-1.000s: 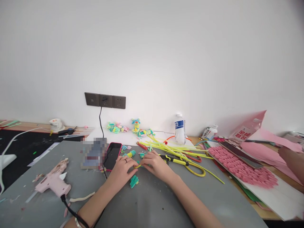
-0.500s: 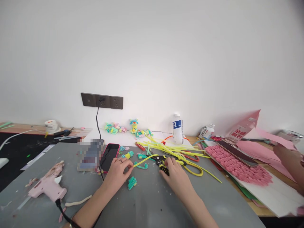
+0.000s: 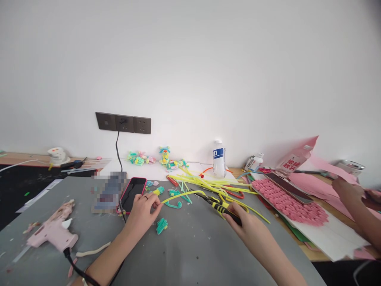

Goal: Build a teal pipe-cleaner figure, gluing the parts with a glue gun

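My left hand [image 3: 145,208] is closed, pinching one end of a yellow pipe cleaner [image 3: 181,194] between thumb and fingertips. The stem arches to the right and ends close to the jaws of the pliers [image 3: 222,207]; whether the jaws grip it I cannot tell. My right hand [image 3: 242,220] is wrapped around the black-and-yellow handles of these pliers. Behind them lies a loose bundle of yellow pipe cleaners [image 3: 220,184]. A teal coiled piece [image 3: 162,225] rests in front of the stem, and a curled teal piece [image 3: 174,205] sits just under it.
A pink glue gun [image 3: 53,233] with a black cord lies at left. A phone [image 3: 134,192] sits beside my left hand. Behind stand a bottle [image 3: 219,161] and small pipe-cleaner figures [image 3: 164,155]. At right, another person's hand [image 3: 347,190] holds pink paper near a pink braided mat [image 3: 288,202].
My right hand has moved right and nearer, now gripping the pliers by the handles with the jaws pointing left. My left hand still pinches the yellow pipe cleaner. The view has shifted slightly.
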Available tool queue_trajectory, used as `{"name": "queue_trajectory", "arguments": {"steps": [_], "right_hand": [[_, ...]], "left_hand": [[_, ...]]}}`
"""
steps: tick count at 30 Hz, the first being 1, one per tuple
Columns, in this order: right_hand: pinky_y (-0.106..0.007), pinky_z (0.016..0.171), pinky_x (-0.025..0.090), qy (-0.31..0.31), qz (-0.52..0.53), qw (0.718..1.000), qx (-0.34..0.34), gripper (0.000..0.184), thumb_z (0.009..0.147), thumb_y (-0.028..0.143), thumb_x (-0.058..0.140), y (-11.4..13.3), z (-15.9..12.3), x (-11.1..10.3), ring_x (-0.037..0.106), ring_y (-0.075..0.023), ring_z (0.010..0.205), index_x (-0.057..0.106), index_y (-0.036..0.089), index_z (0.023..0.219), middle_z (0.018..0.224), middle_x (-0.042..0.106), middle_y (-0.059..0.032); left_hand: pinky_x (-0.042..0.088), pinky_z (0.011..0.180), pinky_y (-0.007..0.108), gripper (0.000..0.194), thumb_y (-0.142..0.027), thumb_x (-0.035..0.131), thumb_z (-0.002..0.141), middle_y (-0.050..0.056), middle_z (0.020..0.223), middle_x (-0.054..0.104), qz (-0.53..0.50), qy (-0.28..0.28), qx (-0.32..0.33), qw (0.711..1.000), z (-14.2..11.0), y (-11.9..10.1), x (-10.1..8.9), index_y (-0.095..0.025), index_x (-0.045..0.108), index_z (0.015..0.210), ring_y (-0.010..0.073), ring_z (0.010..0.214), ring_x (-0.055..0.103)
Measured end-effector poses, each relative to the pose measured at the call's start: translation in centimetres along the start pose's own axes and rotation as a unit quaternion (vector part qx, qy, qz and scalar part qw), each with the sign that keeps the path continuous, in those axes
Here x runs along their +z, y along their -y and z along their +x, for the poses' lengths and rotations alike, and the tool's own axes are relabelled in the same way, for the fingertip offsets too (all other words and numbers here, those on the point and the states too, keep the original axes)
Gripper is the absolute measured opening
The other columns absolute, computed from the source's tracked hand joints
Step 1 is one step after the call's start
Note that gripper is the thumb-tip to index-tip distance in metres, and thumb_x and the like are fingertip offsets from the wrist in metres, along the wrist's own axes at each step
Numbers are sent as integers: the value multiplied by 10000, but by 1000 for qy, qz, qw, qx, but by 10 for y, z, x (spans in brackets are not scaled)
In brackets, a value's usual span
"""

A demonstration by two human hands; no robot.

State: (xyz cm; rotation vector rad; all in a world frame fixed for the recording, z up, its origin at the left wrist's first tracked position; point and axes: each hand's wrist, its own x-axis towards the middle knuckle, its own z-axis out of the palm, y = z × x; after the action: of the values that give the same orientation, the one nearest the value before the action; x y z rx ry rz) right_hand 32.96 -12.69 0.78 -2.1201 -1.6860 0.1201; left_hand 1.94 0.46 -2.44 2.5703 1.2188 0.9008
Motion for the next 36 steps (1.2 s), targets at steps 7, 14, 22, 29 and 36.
{"name": "queue_trajectory", "arguments": {"steps": [7, 14, 22, 29, 36], "right_hand": [[-302, 518, 452, -34, 15, 997, 65, 296, 811, 576, 557, -31, -21, -24, 663, -247, 555, 525, 289, 747, 710, 726, -31], [-293, 473, 398, -19, -53, 994, 95, 267, 817, 536, 554, -31, -25, -1, 704, -288, 621, 490, 287, 744, 731, 737, -41], [-303, 546, 455, -83, -72, 994, 22, 110, 869, 351, 523, -1, -19, 49, 688, -268, 776, 463, 268, 829, 868, 670, -51], [-379, 807, 488, -35, -34, 997, -65, 68, 908, 239, 577, 48, 39, 68, 659, -278, 911, 620, 204, 949, 944, 673, -102], [-387, 834, 424, -19, -32, 999, -39, 115, 865, 130, 585, 72, 94, 88, 656, -304, 932, 597, 181, 762, 909, 696, -146]], "left_hand": [[363, 731, 333, 197, -239, 488, 924, -31, 648, 616, -4, -29, -1, 1000, -1, 0, 1, -210, 517, 731, 153, 609, 587], [371, 724, 337, 235, -304, 483, 951, -23, 670, 667, -20, -21, 1, 1000, 1, -3, -2, -221, 549, 742, 157, 577, 595], [370, 713, 340, 346, -409, 446, 986, -22, 639, 672, -6, -68, -28, 997, 3, 2, -6, -221, 574, 725, 166, 551, 569], [420, 731, 326, 327, -402, 443, 976, -4, 725, 749, -70, -54, -43, 995, 5, 0, -11, -231, 663, 806, 164, 578, 618], [452, 715, 330, 292, -391, 483, 954, -5, 742, 782, -114, -57, -66, 990, 8, 4, -8, -230, 670, 797, 174, 605, 659]]}}
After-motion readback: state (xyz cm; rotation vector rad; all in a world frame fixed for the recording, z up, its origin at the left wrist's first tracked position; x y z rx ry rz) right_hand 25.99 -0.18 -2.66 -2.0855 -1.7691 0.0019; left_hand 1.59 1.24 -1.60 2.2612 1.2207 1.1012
